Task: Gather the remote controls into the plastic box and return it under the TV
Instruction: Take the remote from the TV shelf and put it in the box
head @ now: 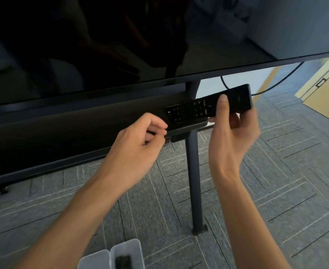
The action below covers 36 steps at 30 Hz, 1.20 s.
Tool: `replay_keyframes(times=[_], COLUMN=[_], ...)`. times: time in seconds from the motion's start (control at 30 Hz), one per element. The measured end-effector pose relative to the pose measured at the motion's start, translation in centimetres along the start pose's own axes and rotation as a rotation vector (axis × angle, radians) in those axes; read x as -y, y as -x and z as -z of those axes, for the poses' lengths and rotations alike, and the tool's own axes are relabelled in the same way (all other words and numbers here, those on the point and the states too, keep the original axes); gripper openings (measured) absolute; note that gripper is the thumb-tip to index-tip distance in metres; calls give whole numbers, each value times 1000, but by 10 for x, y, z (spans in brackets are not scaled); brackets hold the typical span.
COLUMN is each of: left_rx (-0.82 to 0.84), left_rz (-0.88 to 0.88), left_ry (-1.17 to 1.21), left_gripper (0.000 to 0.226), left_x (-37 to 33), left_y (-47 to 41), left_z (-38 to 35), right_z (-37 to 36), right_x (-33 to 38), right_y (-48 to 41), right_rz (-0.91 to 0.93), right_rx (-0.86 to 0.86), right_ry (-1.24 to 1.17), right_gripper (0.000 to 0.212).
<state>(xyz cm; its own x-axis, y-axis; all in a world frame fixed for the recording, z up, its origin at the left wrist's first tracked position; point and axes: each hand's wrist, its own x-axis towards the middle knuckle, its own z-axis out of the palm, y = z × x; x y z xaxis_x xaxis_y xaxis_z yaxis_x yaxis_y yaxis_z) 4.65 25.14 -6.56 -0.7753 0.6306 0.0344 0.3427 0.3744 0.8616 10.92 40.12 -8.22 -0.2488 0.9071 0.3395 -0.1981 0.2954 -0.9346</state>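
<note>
Remote in hand, box waiting at six o'clock

Your right hand (233, 129) grips the black remote (224, 102) by its lower end, ready for the plastic box (128, 249); your left hand (138, 140) curls, possibly pinching something small

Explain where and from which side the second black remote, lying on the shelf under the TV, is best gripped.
Probably across its long edges, coming from the front with the free left hand. The second remote lies flat, buttons up, near the shelf's front edge; the TV overhangs, and the right hand already holds another remote.

remote (227, 102) below tv (101, 45); box (126, 253) on floor (276, 181)
</note>
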Motion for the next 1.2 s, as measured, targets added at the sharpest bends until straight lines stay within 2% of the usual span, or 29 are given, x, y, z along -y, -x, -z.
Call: replay_keyframes(times=[0.1, 0.2, 0.27, 0.37, 0.47, 0.57, 0.73, 0.97, 1.07, 1.2], left_rx=[33, 147, 283, 474, 513, 504, 455, 352, 354, 377], left_rz=[-37, -42, 1, 66, 100, 114, 131, 257, 355, 457], left_ry=[-111, -168, -85, 36, 26, -30, -126, 31, 98, 131], left_gripper=[49, 75, 65, 31, 12, 9, 8, 7, 7, 11], left_x=[8, 20, 35, 64, 109, 170, 316, 503, 555, 589], left_y=[11, 29, 45, 74, 105, 132, 173, 214, 235, 242], left_z=[12, 29, 38, 44, 35, 8, -70, -184, -221, -248], right_z=[9, 16, 21, 32, 46, 59, 83, 101, 109, 109], right_x=[18, 21, 15, -3, -37, -94, -245, -428, -485, -517], right_y=[33, 68, 93, 132, 175, 220, 298, 377, 408, 420], right_rz=[9, -43, -94, -187, -281, -339, -375, -365, -240, -44], right_rx=[169, 367, 455, 523, 586, 640, 753, 959, 1115, 1267], right_ry=[-50, -115, -154, -180, -190, -180, -161, 72, 249, 452], right_gripper=[15, 17, 17, 14, 14, 21, 21, 35, 43, 48])
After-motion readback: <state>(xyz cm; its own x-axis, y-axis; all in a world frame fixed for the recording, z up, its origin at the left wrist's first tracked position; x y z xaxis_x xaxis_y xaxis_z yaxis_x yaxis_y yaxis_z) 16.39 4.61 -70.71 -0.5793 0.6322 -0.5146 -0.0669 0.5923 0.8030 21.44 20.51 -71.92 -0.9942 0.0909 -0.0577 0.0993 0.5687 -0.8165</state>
